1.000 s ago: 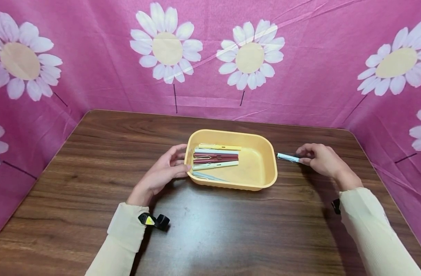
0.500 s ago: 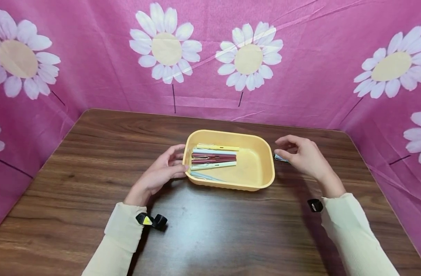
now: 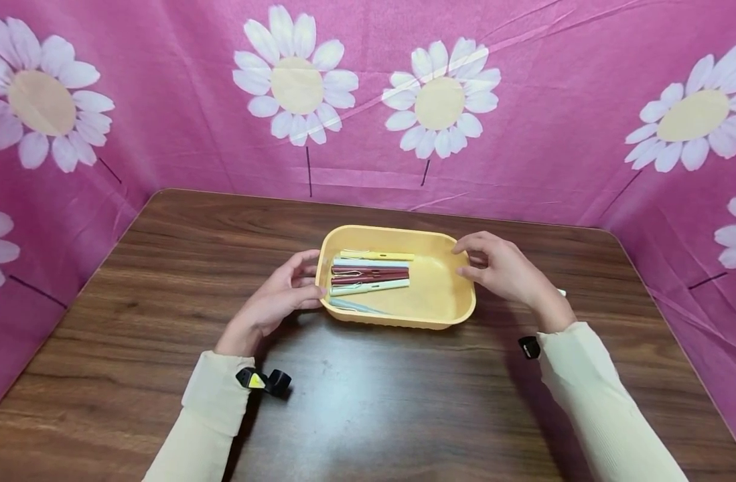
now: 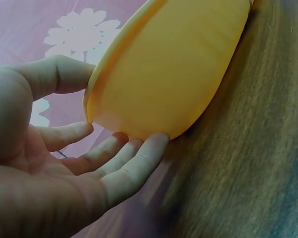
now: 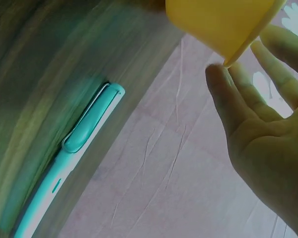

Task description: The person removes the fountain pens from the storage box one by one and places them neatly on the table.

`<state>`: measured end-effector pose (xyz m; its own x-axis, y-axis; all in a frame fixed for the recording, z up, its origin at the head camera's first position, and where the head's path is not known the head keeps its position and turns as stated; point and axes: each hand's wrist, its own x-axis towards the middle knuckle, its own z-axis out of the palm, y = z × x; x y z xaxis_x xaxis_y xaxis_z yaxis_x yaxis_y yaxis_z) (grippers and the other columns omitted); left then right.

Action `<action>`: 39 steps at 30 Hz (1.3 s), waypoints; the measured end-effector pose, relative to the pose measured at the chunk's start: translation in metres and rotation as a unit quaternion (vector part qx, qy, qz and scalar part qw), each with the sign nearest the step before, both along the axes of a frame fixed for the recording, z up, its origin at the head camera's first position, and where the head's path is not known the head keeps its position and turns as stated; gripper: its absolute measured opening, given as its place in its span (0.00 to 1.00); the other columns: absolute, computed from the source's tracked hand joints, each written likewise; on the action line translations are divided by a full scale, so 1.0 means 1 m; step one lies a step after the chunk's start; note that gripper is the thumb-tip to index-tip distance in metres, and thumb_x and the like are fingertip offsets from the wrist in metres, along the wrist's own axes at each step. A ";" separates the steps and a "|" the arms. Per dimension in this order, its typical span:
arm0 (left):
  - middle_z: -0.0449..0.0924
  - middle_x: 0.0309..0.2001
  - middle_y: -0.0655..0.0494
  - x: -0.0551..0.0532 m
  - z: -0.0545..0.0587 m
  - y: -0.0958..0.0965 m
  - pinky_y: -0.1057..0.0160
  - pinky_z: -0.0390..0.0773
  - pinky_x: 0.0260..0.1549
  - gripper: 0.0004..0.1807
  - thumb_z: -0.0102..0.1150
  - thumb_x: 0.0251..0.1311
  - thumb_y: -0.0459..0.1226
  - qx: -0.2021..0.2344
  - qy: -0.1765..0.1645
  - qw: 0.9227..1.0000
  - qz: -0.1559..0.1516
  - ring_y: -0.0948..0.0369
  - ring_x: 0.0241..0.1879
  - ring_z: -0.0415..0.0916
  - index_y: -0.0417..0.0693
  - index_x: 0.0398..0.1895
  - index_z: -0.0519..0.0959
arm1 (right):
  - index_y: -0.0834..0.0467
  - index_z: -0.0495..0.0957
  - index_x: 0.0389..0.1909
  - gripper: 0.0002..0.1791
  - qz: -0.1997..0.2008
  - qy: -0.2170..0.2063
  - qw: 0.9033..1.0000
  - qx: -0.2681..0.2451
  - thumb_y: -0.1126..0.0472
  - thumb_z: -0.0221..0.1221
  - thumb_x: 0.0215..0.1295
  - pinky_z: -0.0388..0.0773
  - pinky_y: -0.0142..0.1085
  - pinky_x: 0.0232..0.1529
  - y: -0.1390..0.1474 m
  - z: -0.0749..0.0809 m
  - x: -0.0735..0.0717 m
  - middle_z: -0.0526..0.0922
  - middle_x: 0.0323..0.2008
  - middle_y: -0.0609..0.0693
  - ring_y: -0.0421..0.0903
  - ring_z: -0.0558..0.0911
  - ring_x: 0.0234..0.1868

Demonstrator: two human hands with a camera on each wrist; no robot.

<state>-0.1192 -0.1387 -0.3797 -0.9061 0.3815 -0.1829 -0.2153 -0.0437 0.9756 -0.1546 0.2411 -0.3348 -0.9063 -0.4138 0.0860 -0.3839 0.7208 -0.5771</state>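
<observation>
A yellow plastic box (image 3: 440, 294) stands on the table between both hands. Inside, toward its left side, lie several clip pens: a yellow one (image 3: 392, 256), dark red ones (image 3: 386, 273), a pale green one (image 3: 374, 288) and a grey-blue one (image 3: 352, 306). The left hand (image 3: 283, 294) holds the box's left end, thumb on the rim and fingertips against the outer wall. At the right end, the right hand (image 3: 503, 271) grips the rim with thumb and fingers. A turquoise-and-white pen (image 5: 84, 134) lies on the table beside it, mostly hidden by that hand in the head view.
The brown wood-grain table (image 3: 392, 402) has a pink flowered cloth (image 3: 368, 167) hanging behind it and at both sides. A black wrist camera (image 3: 265, 381) is strapped on the left cuff, another black wrist camera (image 3: 529, 347) on the right.
The right hand has moved left from the loose pen to the box's right rim. The box has shifted slightly left, with the left hand staying on its end.
</observation>
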 end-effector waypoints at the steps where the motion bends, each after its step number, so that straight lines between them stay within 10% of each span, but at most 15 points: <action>1: 0.59 0.69 0.28 0.000 0.000 -0.001 0.60 0.84 0.49 0.41 0.55 0.61 0.21 0.000 0.000 1.000 0.000 0.42 0.60 0.70 0.36 0.77 0.51 | 0.65 0.82 0.49 0.15 0.003 0.007 1.000 0.005 0.69 0.68 0.61 0.77 0.50 0.54 -0.002 0.000 -0.001 0.80 0.52 0.60 0.57 0.79 0.51; 8: 0.58 0.68 0.28 -0.001 -0.001 -0.002 0.59 0.84 0.49 0.42 0.56 0.61 0.22 0.008 -0.005 1.000 0.000 0.43 0.59 0.70 0.36 0.77 0.51 | 0.64 0.83 0.49 0.14 -0.001 0.058 0.998 -0.005 0.68 0.69 0.62 0.74 0.53 0.54 -0.024 0.002 -0.003 0.79 0.56 0.61 0.60 0.77 0.56; 39: 0.59 0.68 0.29 -0.001 -0.004 -0.002 0.59 0.85 0.49 0.42 0.56 0.61 0.21 0.019 -0.014 1.000 0.003 0.45 0.58 0.71 0.37 0.77 0.51 | 0.60 0.85 0.44 0.11 0.074 -0.053 0.994 -0.062 0.65 0.69 0.61 0.79 0.38 0.39 -0.110 -0.033 0.000 0.84 0.34 0.46 0.43 0.80 0.36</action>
<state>-0.1205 -0.1403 -0.3840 -0.9030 0.3837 -0.1932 -0.2418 -0.0822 0.9668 -0.1548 0.1307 -0.3674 -0.8435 -0.5347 0.0513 -0.4118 0.5823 -0.7010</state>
